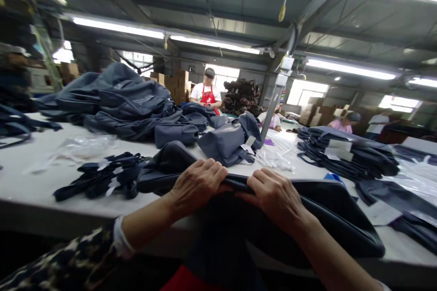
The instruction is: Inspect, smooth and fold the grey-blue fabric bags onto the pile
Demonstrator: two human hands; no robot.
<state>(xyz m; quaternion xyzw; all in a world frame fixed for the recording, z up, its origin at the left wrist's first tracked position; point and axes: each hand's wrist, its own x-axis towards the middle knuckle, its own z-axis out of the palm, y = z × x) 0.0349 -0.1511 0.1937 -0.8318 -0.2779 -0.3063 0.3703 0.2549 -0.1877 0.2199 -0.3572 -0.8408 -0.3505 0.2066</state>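
A dark navy bag (341, 218), smooth like leather, lies across the near table edge in front of me. My left hand (200, 181) is closed around its upper edge, fingers curled over the rim. A short way to the right, my right hand (275, 193) grips the same edge, with the thumb underneath. Between the two hands a short stretch of rim shows; the bag's underside is in deep shadow. Left of the bag lies a bundle of dark straps (102, 177) with white tags. Just beyond it sits a grey-blue bag (223, 143) with a white label.
A large heap of grey-blue bags (126, 100) covers the back left of the white table (27, 177). Stacked flat dark bags (344, 150) are at right, near clear plastic (416, 182). A metal post (273, 104) rises mid-table. A co-worker in a red apron (207, 95) stands behind.
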